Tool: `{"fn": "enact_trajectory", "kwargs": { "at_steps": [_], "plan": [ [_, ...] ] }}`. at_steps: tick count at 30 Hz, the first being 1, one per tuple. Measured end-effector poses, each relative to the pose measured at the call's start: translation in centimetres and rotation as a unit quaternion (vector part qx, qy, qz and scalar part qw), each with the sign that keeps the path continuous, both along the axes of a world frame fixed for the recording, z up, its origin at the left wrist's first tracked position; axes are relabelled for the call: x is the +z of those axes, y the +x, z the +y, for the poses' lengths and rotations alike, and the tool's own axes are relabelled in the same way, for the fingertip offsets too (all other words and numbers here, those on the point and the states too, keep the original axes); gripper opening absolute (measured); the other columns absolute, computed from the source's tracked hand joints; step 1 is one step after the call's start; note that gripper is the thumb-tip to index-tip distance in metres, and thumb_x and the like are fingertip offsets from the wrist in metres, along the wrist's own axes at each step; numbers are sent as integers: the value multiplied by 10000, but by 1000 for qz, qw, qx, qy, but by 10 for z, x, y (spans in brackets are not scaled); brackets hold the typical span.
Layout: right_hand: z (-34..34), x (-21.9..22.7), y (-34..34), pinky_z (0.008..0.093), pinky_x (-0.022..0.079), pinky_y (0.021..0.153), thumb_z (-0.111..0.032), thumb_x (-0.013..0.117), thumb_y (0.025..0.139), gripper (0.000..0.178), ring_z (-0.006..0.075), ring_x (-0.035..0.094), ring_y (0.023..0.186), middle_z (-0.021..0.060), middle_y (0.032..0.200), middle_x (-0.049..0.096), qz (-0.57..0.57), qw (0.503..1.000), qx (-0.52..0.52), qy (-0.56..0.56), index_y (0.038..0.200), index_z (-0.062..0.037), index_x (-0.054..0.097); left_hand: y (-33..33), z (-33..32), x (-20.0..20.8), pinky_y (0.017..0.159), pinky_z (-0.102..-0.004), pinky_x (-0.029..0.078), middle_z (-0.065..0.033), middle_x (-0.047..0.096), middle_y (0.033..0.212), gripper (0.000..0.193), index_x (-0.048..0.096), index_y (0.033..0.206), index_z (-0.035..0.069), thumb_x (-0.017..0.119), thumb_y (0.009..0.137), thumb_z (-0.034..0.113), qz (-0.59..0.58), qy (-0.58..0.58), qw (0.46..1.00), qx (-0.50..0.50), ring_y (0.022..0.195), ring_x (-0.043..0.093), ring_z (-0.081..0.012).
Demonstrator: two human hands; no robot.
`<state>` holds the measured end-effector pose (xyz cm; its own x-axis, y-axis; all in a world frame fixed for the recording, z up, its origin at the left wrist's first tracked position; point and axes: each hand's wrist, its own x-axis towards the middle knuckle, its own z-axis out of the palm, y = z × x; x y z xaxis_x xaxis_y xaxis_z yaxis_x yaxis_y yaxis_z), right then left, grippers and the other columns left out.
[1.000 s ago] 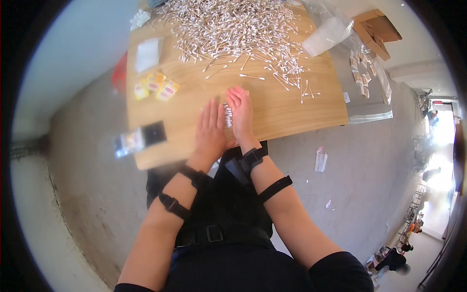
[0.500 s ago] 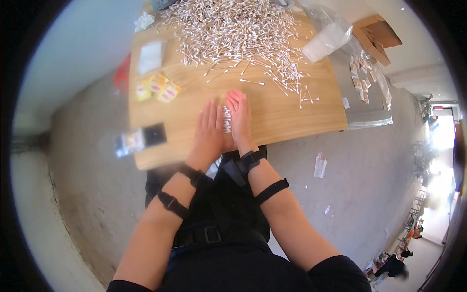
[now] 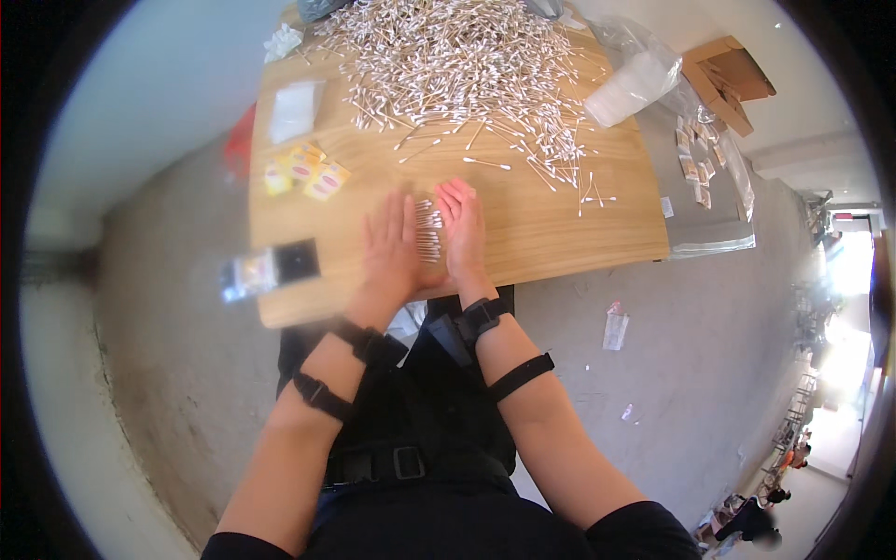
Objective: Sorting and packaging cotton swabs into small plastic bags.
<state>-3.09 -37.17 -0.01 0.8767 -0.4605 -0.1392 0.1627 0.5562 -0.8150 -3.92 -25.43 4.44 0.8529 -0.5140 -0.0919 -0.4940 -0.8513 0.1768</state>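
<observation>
Near the front edge of the wooden table (image 3: 579,247), a small row of cotton swabs (image 3: 428,231) lies between my two hands, their white tips side by side. My left hand (image 3: 392,247) rests flat along the row's left side, fingers stretched and slightly blurred; it may cover the swabs' left ends. On the row's right side my right hand (image 3: 462,229) stands on its edge like a wall, fingers extended and a little bent. Neither hand grips anything. Farther back spreads a large heap of loose cotton swabs (image 3: 457,65), with several strays at its near side.
Yellow-and-white packets (image 3: 306,171) and a white sheet (image 3: 293,112) lie at the left. A dark phone-like object (image 3: 271,268) juts past the left edge. Right of the table are a clear plastic bag (image 3: 635,89), an open cardboard box (image 3: 730,82) and small packs (image 3: 695,163).
My left hand has shifted left and its fingers have spread, widening the gap between my hands. More of the small swab row shows, lying more evenly. My right hand has barely moved.
</observation>
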Motion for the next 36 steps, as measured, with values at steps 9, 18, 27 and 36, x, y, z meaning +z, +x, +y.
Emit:
{"fn": "enact_trajectory", "kwargs": {
  "at_steps": [9, 18, 27, 36],
  "plan": [
    [9, 7, -3, 363, 346, 1081, -296, 351, 1015, 470, 282, 449, 1249, 217, 1294, 453, 9, 991, 42, -130, 1305, 72, 381, -24, 11, -12, 1144, -458, 166, -217, 164, 1533, 1198, 203, 1439, -65, 731, 602, 610, -24, -87, 996, -10, 1427, 164, -343],
    [0, -6, -7, 314, 430, 1000, -158, 452, 986, 346, 228, 515, 1183, 159, 1278, 487, 52, 962, 19, -267, 1249, 67, 456, -9, 10, -6, 1147, -479, 122, -140, 176, 1546, 1181, 222, 1455, -12, 695, 618, 673, 0, -20, 1000, 2, 1437, 148, -274],
    [-14, 21, -28, 334, 494, 681, -58, 653, 802, 176, 235, 591, 762, 106, 858, 553, 121, 845, 52, -518, 977, -83, 653, 2, 13, 6, 1141, -509, 116, -165, 206, 1526, 1196, 224, 1455, -4, 742, 586, 635, 38, -46, 998, 2, 1429, 170, -289],
    [-14, 22, -13, 350, 489, 617, -112, 686, 787, 52, 235, 608, 687, 81, 766, 566, 135, 800, 68, -580, 833, -97, 667, 0, 11, -8, 1144, -508, 102, -183, 165, 1540, 1229, 215, 1451, -28, 736, 571, 653, 12, -72, 997, -2, 1437, 142, -303]
  ]
}}
